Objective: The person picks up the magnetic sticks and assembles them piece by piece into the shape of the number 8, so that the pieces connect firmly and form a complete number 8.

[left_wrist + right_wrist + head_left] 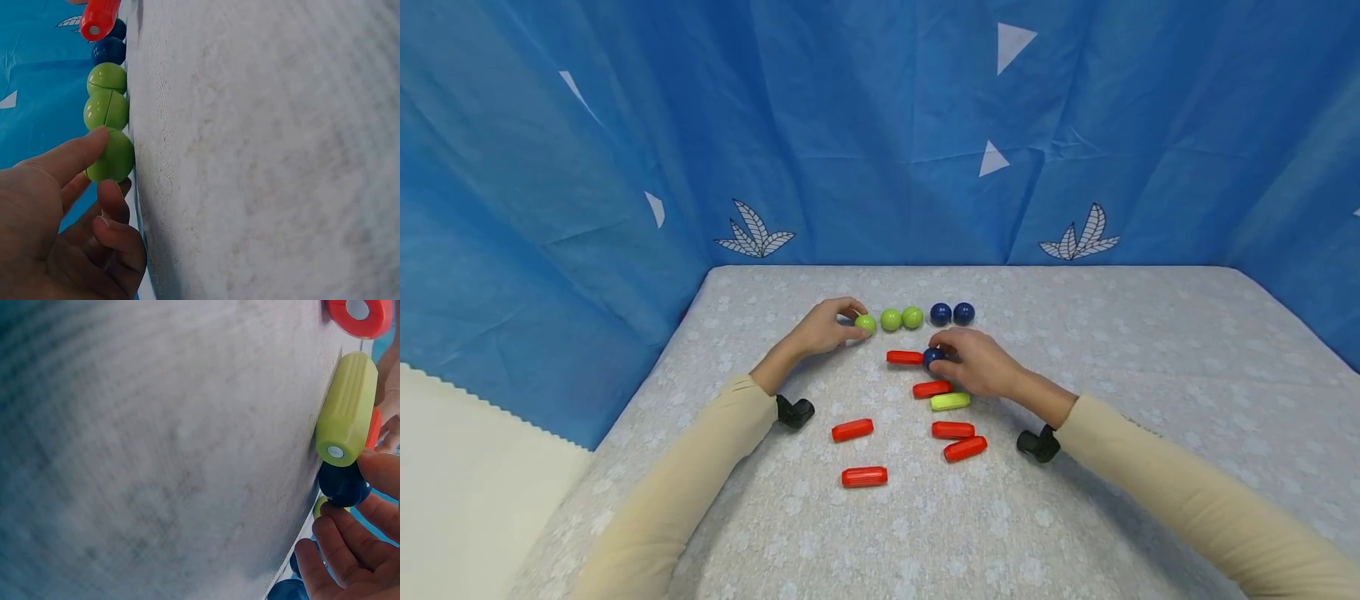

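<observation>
At the left end of a row of balls, my left hand (pixel 829 327) holds a light green ball (pixel 866 324) between thumb and fingers. Two more green balls (pixel 106 110) stand in line beyond it, followed by two dark blue balls (pixel 952 314). Nearer to me, my right hand (pixel 977 361) pinches another dark blue ball (pixel 344 484) with thumb and fingertips. That ball sits at the right end of a short red ridged rod (pixel 905 357). Just in front of the right hand lie a second red rod (pixel 932 389) and a yellow-green rod (pixel 347 409) with a silvery disc in its end.
Several more red rods lie nearer on the patterned tablecloth (pixel 1112 350): a pair (pixel 953 430) at right of centre, and two apart (pixel 852 430) to the left. Blue curtain (pixel 880 125) hangs behind and at both sides. Black cameras (pixel 796 412) are strapped to both wrists.
</observation>
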Tool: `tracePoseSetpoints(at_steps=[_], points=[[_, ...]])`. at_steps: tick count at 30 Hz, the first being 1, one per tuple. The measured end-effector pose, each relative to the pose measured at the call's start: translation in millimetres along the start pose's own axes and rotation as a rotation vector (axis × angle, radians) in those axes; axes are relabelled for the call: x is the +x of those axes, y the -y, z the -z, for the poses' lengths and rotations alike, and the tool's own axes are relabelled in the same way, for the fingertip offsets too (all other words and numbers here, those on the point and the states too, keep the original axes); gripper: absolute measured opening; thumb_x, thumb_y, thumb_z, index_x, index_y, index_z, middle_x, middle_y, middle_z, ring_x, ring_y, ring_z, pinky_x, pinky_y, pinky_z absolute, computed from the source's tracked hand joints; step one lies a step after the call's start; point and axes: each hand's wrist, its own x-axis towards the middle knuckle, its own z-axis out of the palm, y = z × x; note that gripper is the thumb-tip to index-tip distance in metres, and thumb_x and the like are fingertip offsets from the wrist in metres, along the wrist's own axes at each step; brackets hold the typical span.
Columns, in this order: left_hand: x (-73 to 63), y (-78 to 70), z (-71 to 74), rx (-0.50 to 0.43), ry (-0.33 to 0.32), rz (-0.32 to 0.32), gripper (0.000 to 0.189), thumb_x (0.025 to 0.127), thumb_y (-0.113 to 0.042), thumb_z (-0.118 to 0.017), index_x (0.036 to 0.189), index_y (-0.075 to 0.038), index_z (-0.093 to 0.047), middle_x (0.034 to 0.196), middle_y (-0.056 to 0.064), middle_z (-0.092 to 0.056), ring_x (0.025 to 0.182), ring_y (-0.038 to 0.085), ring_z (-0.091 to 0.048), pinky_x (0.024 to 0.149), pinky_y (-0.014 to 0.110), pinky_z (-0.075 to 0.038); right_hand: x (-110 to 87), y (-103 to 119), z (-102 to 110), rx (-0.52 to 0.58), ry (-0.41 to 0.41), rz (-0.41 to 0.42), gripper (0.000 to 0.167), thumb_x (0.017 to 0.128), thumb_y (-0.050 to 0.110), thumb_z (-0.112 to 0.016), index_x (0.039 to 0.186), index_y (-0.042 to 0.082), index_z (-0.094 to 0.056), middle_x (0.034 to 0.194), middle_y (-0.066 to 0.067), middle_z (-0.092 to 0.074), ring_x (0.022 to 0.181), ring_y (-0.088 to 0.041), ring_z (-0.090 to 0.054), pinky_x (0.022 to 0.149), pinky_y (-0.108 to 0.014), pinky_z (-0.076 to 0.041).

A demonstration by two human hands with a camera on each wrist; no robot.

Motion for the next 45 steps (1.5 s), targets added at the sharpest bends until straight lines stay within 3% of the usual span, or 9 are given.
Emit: tracePoseSetpoints(at_steps=[9,18,23,34,45], points=[[-5.6,1.0,0.0,-0.008,-0.007,0.013,0.037,0.091,-0.022,-0.074,0.122,-0.006,-0.061,0.118,0.014,-0.063,0.082,0.022,-0.062,0.07,0.033,-0.051,1.1,1,-2,0.004,0.005,-0.003,0.031,0.094,0.018,-0.069,0.12,0.0,-0.065,0.105,-0.007,-0.066,0.09,-0.021,-0.058,0.083,-0.041,-0.05],[-25.0,-2.9,2.6,-0.057,0.07,-0.013,0.033,0.09,-0.028,-0.074,0.112,-0.005,-0.063,0.1,0.009,-0.066,0.061,0.022,-0.058,0.057,0.032,-0.047,1.2,3,-1,-0.003,-0.005,0.003,0.031,0.094,0.016,-0.069,0.12,-0.001,-0.064,0.106,-0.009,-0.066,0.093,-0.023,-0.06,0.084,-0.042,-0.05],[-34.9,-5.5,0.6,-0.067,0.107,-0.023,0.031,0.091,-0.028,-0.072,0.109,-0.004,-0.065,0.09,0.008,-0.067,0.055,0.02,-0.057,0.056,0.032,-0.044,1.3,3,-1,-0.006,-0.009,0.01,0.03,0.094,0.016,-0.069,0.119,-0.001,-0.065,0.105,-0.009,-0.066,0.091,-0.023,-0.059,0.083,-0.042,-0.05],[-41.7,-17.6,-13.6,-0.04,0.129,-0.037,0.031,0.092,-0.029,-0.073,0.111,-0.007,-0.064,0.099,0.007,-0.066,0.057,0.021,-0.06,0.05,0.03,-0.045,2.0,3,-2,-0.022,-0.005,-0.005,0.032,0.095,0.017,-0.068,0.121,-0.001,-0.064,0.108,-0.011,-0.066,0.093,-0.024,-0.059,0.084,-0.043,-0.049],[-41.5,-17.9,-16.5,0.001,0.116,-0.037,0.031,0.093,-0.027,-0.071,0.115,-0.006,-0.064,0.104,0.007,-0.063,0.062,0.019,-0.058,0.058,0.031,-0.049,0.7,2,-2,-0.016,-0.015,0.003,0.031,0.095,0.017,-0.068,0.12,-0.001,-0.064,0.106,-0.01,-0.066,0.091,-0.023,-0.058,0.082,-0.042,-0.049]])
